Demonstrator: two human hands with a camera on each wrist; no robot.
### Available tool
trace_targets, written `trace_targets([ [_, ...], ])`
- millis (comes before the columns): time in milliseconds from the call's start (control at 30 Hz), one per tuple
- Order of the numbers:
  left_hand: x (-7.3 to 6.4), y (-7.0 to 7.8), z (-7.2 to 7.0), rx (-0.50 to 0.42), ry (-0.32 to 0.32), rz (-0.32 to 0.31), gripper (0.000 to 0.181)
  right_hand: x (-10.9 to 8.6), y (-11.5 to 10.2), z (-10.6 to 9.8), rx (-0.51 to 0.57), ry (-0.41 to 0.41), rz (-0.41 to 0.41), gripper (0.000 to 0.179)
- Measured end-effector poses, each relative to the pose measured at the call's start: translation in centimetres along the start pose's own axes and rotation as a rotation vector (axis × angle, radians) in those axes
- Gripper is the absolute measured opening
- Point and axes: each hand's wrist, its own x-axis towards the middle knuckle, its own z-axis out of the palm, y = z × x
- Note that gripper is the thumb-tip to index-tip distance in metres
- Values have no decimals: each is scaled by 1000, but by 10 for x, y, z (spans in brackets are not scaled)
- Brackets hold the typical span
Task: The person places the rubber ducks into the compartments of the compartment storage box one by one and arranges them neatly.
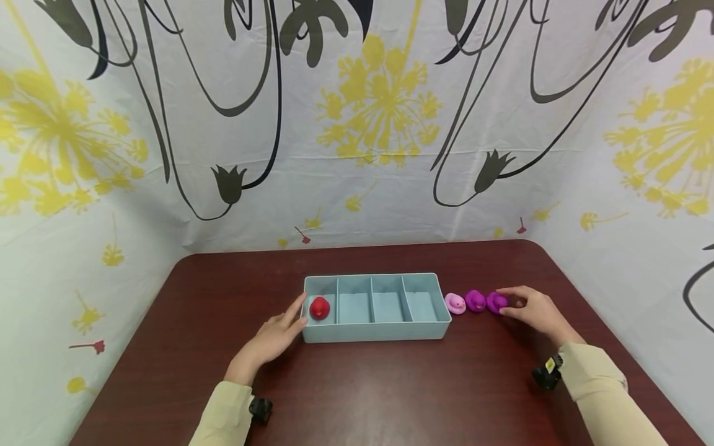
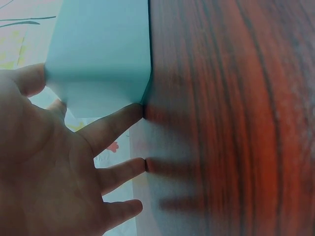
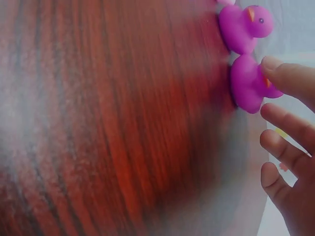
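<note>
A pale blue tray (image 1: pixel 374 332) with several compartments lies on the table, and a red rubber duck (image 1: pixel 320 308) sits in its leftmost one. My left hand (image 1: pixel 273 337) is at the tray's left end, thumb and fingers touching it. The left wrist view shows those fingers (image 2: pixel 118 125) spread and fairly straight against the tray's end. To the tray's right stand a pink duck (image 1: pixel 455 303), a purple duck (image 1: pixel 475 301) and a second purple duck (image 1: pixel 496 303) in a row. My right hand (image 1: pixel 535 310) pinches that outermost purple duck between thumb and index finger; its other fingers (image 3: pixel 278 147) stay off the duck.
The dark red-brown wooden table (image 1: pixel 379 390) has a far edge close behind the tray. A white cloth (image 1: pixel 385 204) with yellow and grey flower prints hangs behind and at both sides. Each wrist carries a small black camera.
</note>
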Motion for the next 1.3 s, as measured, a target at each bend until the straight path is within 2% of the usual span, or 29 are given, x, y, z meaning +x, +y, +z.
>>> trace_targets([
  [300, 0, 0, 0, -5, -3, -3, 62, 3, 8, 4, 26, -74, 43, 52],
  [667, 4, -4, 1, 5, 3, 25, 62, 2, 8, 6, 56, -71, 82, 50],
  [1300, 2, -4, 2, 16, 13, 41, 62, -4, 2, -8, 53, 27, 76, 50],
])
